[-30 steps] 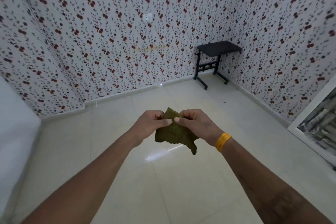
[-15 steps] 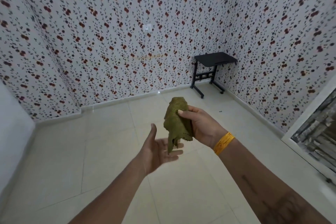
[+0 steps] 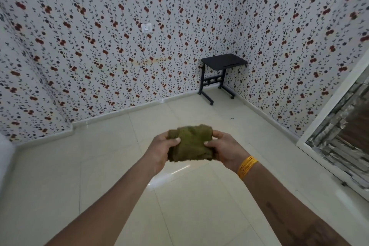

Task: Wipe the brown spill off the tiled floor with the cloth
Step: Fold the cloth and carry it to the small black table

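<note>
An olive-green cloth (image 3: 189, 143), folded into a rough square, is held up in front of me above the cream tiled floor (image 3: 99, 166). My left hand (image 3: 159, 149) grips its left edge and my right hand (image 3: 224, 149), with a yellow bangle at the wrist, grips its right edge. A small dark speck (image 3: 231, 119) lies on the tiles toward the right wall. No brown spill shows on the visible floor.
A small black side table on wheels (image 3: 221, 75) stands in the far right corner. Floral-papered walls close the room at the back and right. A white-framed doorway (image 3: 339, 142) opens on the right, and a white surface (image 3: 5, 158) edges the far left.
My left hand, open below the cloth half a second ago, has taken hold of its left edge. The cloth went from hanging bunched in my right hand to a folded square between both hands.
</note>
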